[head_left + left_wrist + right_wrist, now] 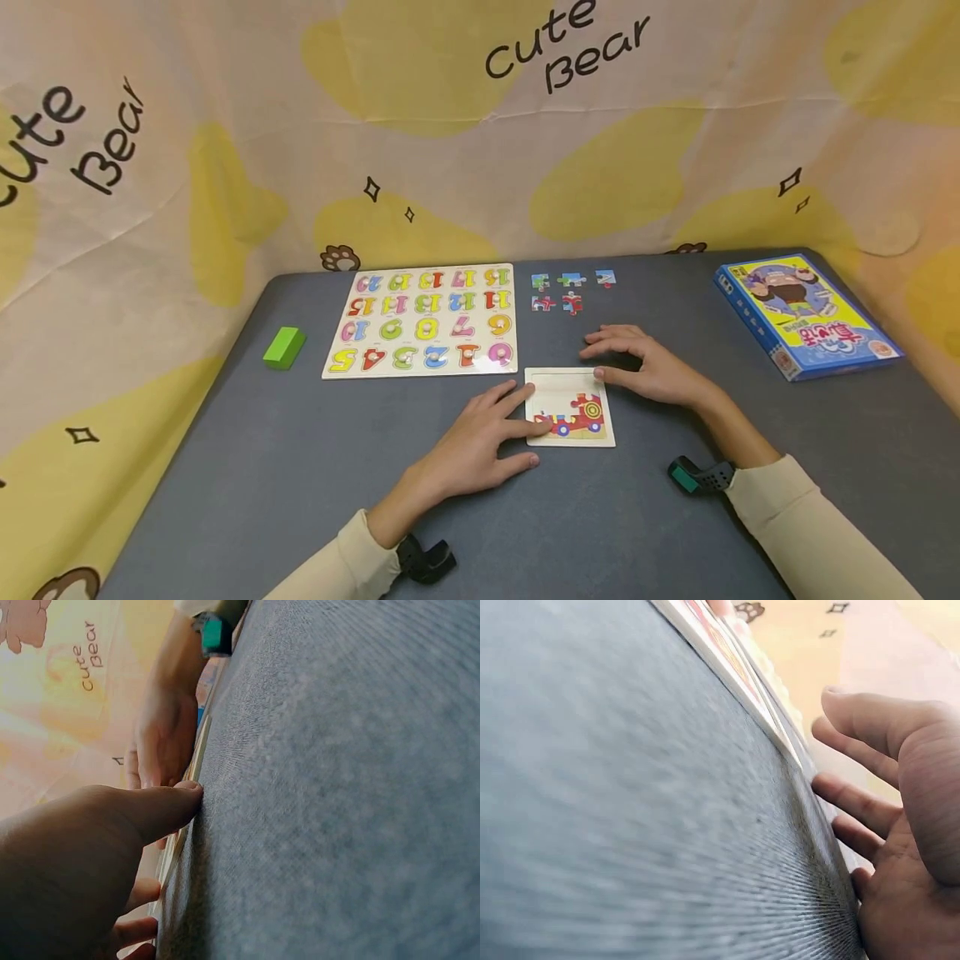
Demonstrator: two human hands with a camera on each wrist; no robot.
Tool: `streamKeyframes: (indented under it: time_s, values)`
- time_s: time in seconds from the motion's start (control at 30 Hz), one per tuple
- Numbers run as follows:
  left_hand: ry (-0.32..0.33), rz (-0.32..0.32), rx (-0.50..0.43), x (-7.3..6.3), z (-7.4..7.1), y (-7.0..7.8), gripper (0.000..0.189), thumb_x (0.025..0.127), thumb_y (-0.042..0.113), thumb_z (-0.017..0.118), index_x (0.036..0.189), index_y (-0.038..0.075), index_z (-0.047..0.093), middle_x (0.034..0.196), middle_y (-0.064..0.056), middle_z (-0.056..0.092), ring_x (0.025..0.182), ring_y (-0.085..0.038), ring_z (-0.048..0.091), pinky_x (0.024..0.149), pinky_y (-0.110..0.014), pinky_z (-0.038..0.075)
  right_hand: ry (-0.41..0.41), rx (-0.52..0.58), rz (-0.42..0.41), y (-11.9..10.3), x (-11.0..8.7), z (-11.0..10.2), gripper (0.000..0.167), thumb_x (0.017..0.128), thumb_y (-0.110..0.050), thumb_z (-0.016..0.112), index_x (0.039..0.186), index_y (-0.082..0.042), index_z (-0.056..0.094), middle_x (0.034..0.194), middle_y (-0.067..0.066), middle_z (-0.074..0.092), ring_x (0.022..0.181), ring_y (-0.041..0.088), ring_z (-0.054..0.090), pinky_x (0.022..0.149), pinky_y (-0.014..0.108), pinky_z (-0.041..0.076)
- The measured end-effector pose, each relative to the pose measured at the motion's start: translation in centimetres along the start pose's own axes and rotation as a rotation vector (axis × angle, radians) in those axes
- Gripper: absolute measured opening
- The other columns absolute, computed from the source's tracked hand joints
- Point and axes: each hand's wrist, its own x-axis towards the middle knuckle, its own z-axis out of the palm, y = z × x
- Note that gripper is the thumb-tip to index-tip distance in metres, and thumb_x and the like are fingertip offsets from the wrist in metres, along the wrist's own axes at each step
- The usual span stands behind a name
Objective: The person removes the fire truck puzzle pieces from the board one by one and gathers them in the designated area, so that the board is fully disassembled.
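A small square puzzle tray (558,380) with a pale rim lies in front of the person. Joined pieces in its lower part form a red vehicle picture (577,418) with blue and yellow wheels; the upper part shows bare board. The left hand (483,437) is spread at the tray's left side, its index finger reaching over the picture and its thumb near the table surface. At the tray's upper right corner is the thumb of the right hand (652,367), whose other fingers extend loosely beyond the tray. Neither hand grips anything.
Several loose jigsaw pieces (572,280) lie in two rows behind the tray. To their left is a white number board (408,318) with colourful numerals. A green block (284,347) sits far left, and a blue-and-yellow box (813,317) lies back right. A printed curtain (450,167) hangs behind the table.
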Motion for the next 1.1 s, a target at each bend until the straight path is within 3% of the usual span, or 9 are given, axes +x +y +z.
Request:
streamKeyframes:
  time_s: [0.2, 0.53, 1.1]
  values:
    - [0.001, 0.014, -0.011, 0.1, 0.0, 0.0, 0.044, 0.095, 0.041, 0.07, 0.138, 0.032, 0.065, 0.165, -0.004, 0.037, 0.156, -0.03, 0.027, 0.121, -0.058, 0.029, -0.041, -0.036, -0.033, -1.2, -0.8, 0.2, 0.027, 0.09, -0.02, 0.078, 0.117, -0.023, 0.076, 0.135, 0.005, 0.064, 0.126, 0.024, 0.046, 0.104, 0.054, 0.035]
    - [0.009, 0.031, -0.015, 0.2, -0.1, 0.0, 0.044, 0.095, 0.039, 0.071, 0.137, 0.03, 0.066, 0.164, -0.006, 0.038, 0.155, -0.033, 0.028, 0.12, -0.06, 0.029, -0.152, -0.17, -0.054, -3.2, -1.1, -0.1, 0.03, 0.081, -0.02, 0.085, 0.108, -0.032, 0.078, 0.108, -0.011, 0.062, 0.105, 0.014, 0.041, 0.089, 0.046, 0.028]
    - [0.012, 0.037, 0.01, 0.2, 0.2, -0.5, 0.044, 0.095, 0.039, 0.071, 0.138, 0.031, 0.065, 0.165, -0.006, 0.038, 0.155, -0.033, 0.029, 0.119, -0.06, 0.03, -0.212, -0.231, -0.056, -3.5, -0.9, 0.2, 0.035, 0.083, -0.024, 0.084, 0.116, -0.028, 0.077, 0.109, -0.007, 0.063, 0.099, 0.015, 0.04, 0.083, 0.041, 0.025]
